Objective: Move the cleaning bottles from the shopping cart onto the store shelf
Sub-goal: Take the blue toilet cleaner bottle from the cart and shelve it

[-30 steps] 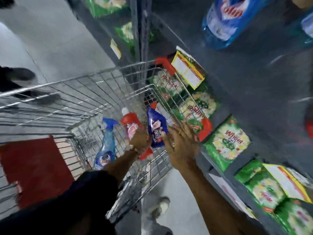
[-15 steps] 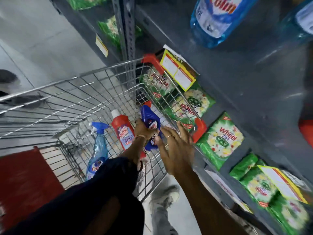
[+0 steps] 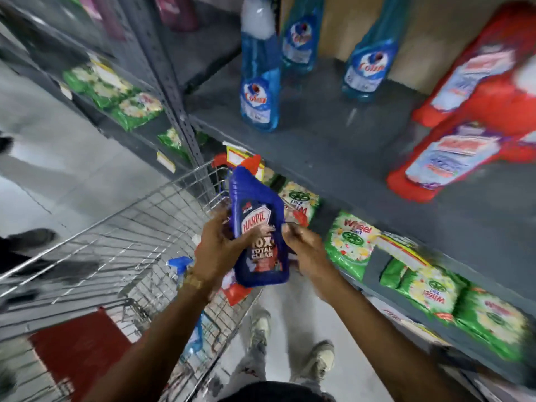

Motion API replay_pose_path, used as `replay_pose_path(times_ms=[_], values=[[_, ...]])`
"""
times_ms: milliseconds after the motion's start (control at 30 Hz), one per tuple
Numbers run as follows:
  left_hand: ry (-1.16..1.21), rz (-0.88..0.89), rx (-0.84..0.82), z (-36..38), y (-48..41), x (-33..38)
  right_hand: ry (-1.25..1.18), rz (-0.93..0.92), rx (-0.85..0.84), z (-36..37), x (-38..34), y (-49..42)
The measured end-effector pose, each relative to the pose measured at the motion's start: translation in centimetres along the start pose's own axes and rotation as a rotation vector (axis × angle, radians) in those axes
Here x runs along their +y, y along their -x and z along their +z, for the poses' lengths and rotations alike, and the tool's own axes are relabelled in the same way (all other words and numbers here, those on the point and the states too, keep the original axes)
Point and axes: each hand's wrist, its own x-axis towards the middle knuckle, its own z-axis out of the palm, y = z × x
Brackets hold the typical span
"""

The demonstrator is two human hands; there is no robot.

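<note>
A dark blue Harpic bottle (image 3: 256, 224) with a red cap is held upright above the wire shopping cart (image 3: 121, 245), near the cart's right rim. My left hand (image 3: 216, 250) grips its left side and my right hand (image 3: 301, 248) holds its right side. In the cart, a blue spray bottle (image 3: 181, 266) and a red bottle (image 3: 235, 291) show partly behind my left arm. The grey store shelf (image 3: 333, 140) lies up and to the right, carrying blue Colin bottles (image 3: 259, 91) and red Harpic bottles (image 3: 452, 158).
Green Wheel detergent packs (image 3: 353, 242) fill the lower shelf on the right. A grey shelf upright (image 3: 174, 94) stands beside the cart's far corner. My shoes (image 3: 317, 361) are on the pale floor below. Another person's dark shoe (image 3: 32, 236) is at the left.
My left hand lifted the blue Harpic bottle out of the cart and my right hand took hold of its other side. The camera tilted up toward the shelf.
</note>
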Motion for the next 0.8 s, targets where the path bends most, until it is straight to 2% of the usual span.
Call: replay_pose_path(times_ms=[200,333,433,567,800], values=[[0.102,0.010,-0.337,5.8,7.2,3.9,-0.119,-0.075,0.092,-8.0,-1.7,9.8],[0.075,0.040,-0.421,10.4,9.9,4.6,-0.151,-0.147,0.170,-11.8,-1.9,15.6],[0.010,0.131,-0.489,13.5,11.2,4.6,-0.173,-0.207,0.270,-13.8,-1.2,18.6],[-0.010,0.168,-0.569,17.5,13.2,4.9,-0.201,-0.309,0.404,-16.5,0.1,21.4],[-0.067,0.425,-0.849,28.3,13.5,6.4,-0.182,-0.556,0.614,-24.8,0.6,24.2]])
